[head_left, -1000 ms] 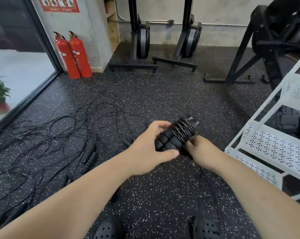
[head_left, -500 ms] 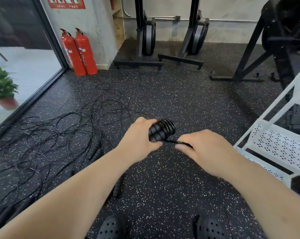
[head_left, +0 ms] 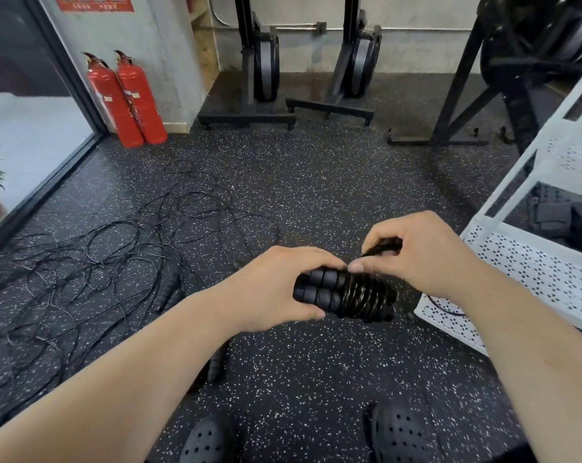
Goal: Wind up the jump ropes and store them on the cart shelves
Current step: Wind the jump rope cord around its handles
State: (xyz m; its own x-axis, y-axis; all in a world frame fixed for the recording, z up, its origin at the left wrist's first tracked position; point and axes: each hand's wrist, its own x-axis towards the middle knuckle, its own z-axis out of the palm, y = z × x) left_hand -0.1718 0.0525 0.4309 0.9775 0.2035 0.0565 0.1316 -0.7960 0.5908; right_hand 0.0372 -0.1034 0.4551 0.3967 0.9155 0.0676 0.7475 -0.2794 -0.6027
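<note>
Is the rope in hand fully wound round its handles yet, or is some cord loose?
Mostly wound: cord coils wrap the paired handles in the left hand, while the right hand pinches a loose stretch.

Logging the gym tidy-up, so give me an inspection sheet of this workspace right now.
Surface: black speckled rubber floor, no spills seen.
Job's things: black ribbed jump-rope handles wound with thin black cord; white perforated metal cart shelves at right.
Clutter: loose black ropes tangled on floor, left.
Grippers: left hand grips the handles; right hand pinches the cord.
Cables: nothing seen besides ropes.
Surroundings: two red fire extinguishers, black exercise machines by wall.
</note>
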